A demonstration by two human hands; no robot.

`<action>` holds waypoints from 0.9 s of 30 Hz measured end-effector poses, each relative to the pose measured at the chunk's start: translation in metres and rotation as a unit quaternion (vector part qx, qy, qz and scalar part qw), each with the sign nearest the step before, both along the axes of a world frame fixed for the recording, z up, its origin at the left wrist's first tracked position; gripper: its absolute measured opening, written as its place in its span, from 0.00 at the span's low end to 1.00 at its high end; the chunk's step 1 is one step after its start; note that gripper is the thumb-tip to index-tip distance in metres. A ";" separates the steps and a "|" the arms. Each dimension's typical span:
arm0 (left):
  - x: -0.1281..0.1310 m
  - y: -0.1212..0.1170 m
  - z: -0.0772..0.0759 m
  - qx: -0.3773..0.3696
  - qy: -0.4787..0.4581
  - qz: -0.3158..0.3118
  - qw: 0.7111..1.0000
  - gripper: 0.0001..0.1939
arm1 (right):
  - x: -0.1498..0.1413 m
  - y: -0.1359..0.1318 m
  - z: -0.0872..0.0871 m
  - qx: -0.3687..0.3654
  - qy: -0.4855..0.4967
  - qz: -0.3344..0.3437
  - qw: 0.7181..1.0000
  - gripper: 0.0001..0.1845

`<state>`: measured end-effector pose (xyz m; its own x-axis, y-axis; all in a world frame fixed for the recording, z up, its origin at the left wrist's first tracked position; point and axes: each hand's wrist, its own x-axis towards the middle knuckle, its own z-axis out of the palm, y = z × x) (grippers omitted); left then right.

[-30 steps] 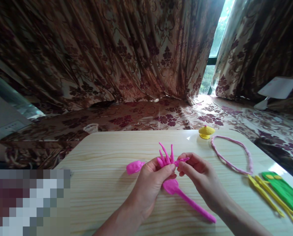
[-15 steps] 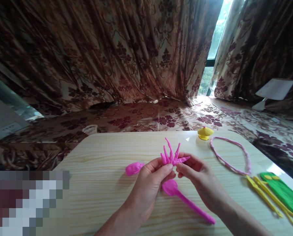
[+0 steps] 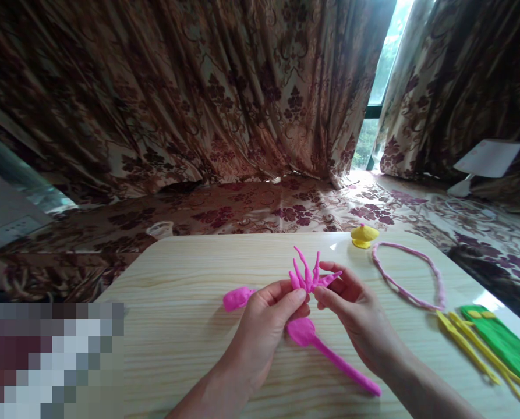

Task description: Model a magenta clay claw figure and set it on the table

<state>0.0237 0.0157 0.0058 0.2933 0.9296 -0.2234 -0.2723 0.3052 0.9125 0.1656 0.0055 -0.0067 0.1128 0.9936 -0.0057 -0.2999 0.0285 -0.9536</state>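
Note:
A bright pink clay hand shape (image 3: pixel 307 273) with several thin, pointed fingers is held above the table, its fingers pointing up and outward. My left hand (image 3: pixel 271 314) pinches its lower left side between thumb and fingers. On the right side, my right hand (image 3: pixel 351 302) grips the base with the thumb in front and fingers behind. Below them lies a pink clay piece (image 3: pixel 301 331) with a flat round end and a long straight handle. Left of my left hand sits a pink clay lump (image 3: pixel 237 298), partly covered by that hand.
On the wooden table (image 3: pixel 176 361) at right are a yellow clay lidded pot (image 3: pixel 363 235), a twisted pale pink ring (image 3: pixel 437 279), thin yellow clay sticks (image 3: pixel 469 349) and a green clay slab (image 3: pixel 504 349). Behind stand a lamp (image 3: pixel 489 158) and patterned curtains (image 3: pixel 242 87).
The pink clay hand shape has shifted slightly right and tilted a little. My right hand's fingers have lifted slightly behind it. The things on the table stay put.

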 end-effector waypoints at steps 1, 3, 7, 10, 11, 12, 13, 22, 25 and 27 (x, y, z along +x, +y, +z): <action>0.000 0.001 0.000 0.001 0.005 0.002 1.000 0.12 | 0.000 0.000 0.000 0.001 -0.003 0.000 1.000 0.21; 0.000 0.002 0.001 0.008 0.011 -0.005 1.000 0.13 | 0.000 0.000 0.001 0.002 -0.012 0.003 1.000 0.21; -0.014 -0.003 0.007 0.037 0.047 -0.026 0.998 0.14 | 0.003 0.002 0.004 -0.008 -0.044 0.030 0.999 0.22; -0.032 -0.017 0.004 0.114 0.188 0.063 0.973 0.11 | 0.005 0.009 0.004 -0.025 -0.052 0.098 0.993 0.20; -0.039 -0.024 0.001 0.153 0.243 0.102 0.952 0.08 | 0.005 0.011 0.003 -0.033 -0.059 0.128 0.989 0.18; -0.044 -0.031 -0.003 0.200 0.286 0.132 0.928 0.06 | 0.004 0.015 0.003 -0.043 -0.071 0.156 0.984 0.16; -0.049 -0.037 -0.008 0.247 0.318 0.146 0.904 0.04 | 0.003 0.018 0.002 -0.052 -0.085 0.180 0.979 0.14; -0.056 -0.062 -0.045 0.446 0.464 0.064 0.763 0.12 | 0.000 0.038 -0.002 -0.061 -0.196 0.279 0.938 0.13; -0.049 -0.061 -0.048 0.460 0.488 0.054 0.740 0.14 | 0.000 0.041 -0.003 -0.061 -0.220 0.296 0.927 0.13; -0.046 -0.060 -0.050 0.464 0.501 0.050 0.729 0.14 | 0.000 0.042 -0.004 -0.056 -0.234 0.305 0.921 0.11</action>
